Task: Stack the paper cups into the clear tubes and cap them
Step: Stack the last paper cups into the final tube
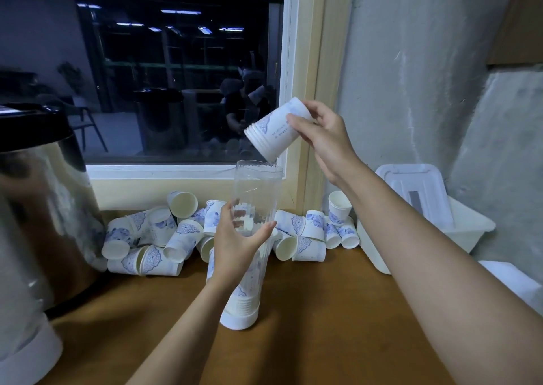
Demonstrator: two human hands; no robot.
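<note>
On the counter (323, 311) under the window (176, 76) stands the tube (258, 187), its long axis near upright with a slight lean, open mouth up and a white cap (238, 320) closing its foot. A batch (245, 295) of nested cups sits at the bottom, rims down; the upper part is bare. The left grip (238, 246) wraps the tube at mid-height, thumb on the near side and fingers curled round the far wall, holding it steady. The right grip (320, 132) pinches the closed end of a stack (276, 132) between thumb and fingers, poised just over the tube's mouth. That stack lies on a slant: rims point down and to the left, bases up and to the right, and its lowest rim edge hangs right at the tube's lip; whether it touches I cannot tell. I'd judge this the loading step, with the tube perhaps a third full. The next move calls for swinging the stack to match the tube's axis, centring the rims inside the lip, then letting it slide down onto the batch while the left grip keeps the tube from tipping. Many loose cups (164, 237) lie heaped against the wall behind, between the urn (38, 208) and the bin (470, 229), so plenty of work remains before capping.
</note>
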